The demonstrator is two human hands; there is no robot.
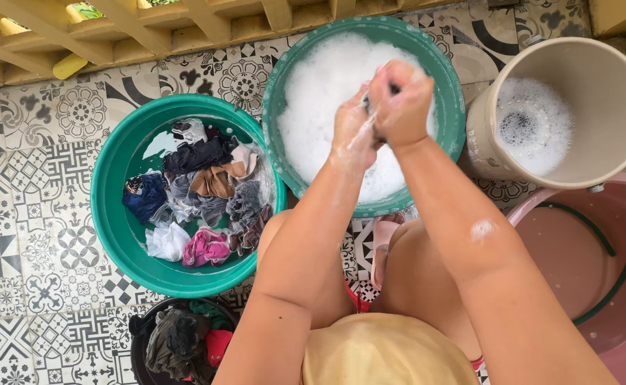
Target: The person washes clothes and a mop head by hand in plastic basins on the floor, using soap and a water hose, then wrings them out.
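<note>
No packages, labels, signs or screens show in this view.

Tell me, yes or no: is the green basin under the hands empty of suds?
No. The green basin is filled with white suds, and both hands rub a dark cloth over it.
</note>
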